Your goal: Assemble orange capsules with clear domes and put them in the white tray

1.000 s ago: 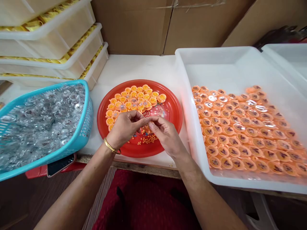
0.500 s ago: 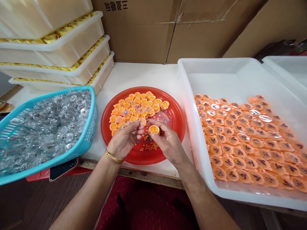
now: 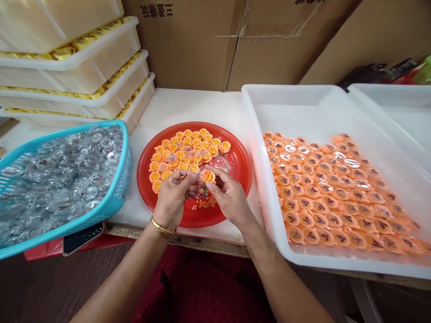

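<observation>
My right hand [image 3: 229, 193] pinches a small orange toy cup [image 3: 208, 176] with yellow pellets in it, between thumb and fingertips. Close on its left, my left hand [image 3: 175, 193], with a gold bangle at the wrist, has thumb and forefinger pressed together by the cup's rim; what they hold is too small to make out. Both hands are above the red round tray [image 3: 240, 193]. Many more pellet-filled orange cups [image 3: 187, 149] are grouped on that tray, a few with clear printed lids on top. Loose orange pellets [image 3: 206, 202] lie toward its front.
At left, a blue basket [image 3: 125, 157] is full of clear printed lids [image 3: 81, 166]; a phone [image 3: 82, 238] lies beneath its edge. Stacked white crates [image 3: 97, 76] stand behind. On the right, a white bin [image 3: 266, 215] holds rows of lidded orange cups [image 3: 332, 202]. Cardboard boxes [image 3: 188, 54] back the table.
My right hand has brought the cup left and slightly up, close to my left fingertips. The whole view has shifted a little, so the bin and tray appear further left.
</observation>
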Available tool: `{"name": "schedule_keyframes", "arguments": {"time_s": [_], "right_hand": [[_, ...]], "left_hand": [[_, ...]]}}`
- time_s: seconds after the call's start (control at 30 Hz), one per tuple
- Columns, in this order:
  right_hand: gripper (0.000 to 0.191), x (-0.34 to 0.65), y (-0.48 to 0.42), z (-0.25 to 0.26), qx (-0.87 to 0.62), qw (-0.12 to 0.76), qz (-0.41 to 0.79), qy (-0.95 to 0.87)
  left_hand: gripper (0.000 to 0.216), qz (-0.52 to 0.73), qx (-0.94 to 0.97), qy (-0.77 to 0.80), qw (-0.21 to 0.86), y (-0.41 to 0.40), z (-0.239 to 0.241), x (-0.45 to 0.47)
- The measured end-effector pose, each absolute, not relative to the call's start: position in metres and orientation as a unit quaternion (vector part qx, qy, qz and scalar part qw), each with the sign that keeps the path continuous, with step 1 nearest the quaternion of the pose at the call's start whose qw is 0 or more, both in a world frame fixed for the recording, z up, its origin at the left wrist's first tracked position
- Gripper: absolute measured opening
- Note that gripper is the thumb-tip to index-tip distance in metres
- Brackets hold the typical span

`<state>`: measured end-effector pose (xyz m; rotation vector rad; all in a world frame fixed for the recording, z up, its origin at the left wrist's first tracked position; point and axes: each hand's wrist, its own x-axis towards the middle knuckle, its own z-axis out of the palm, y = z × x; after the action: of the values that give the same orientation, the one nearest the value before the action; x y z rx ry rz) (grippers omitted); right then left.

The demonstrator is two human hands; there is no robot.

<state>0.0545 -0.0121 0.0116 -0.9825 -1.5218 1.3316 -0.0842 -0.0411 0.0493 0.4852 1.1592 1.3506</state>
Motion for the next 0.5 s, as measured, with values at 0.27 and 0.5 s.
{"name": "schedule_keyframes", "arguments": {"time_s": [0.27,0.5], "right_hand": [[0.037,0.052,-0.013,0.012,-0.397,0.438,0.434,-0.679],[0.034,0.052,-0.013,0.012,-0.430,0.434,0.398,-0.684]], "left_hand": [[0.029,0.596,0.194,0.510,0.589,-0.045,0.043,-0.083],[0.025,0.603,0.253,0.541,0.529,-0.046,0.047,-0.065]]}}
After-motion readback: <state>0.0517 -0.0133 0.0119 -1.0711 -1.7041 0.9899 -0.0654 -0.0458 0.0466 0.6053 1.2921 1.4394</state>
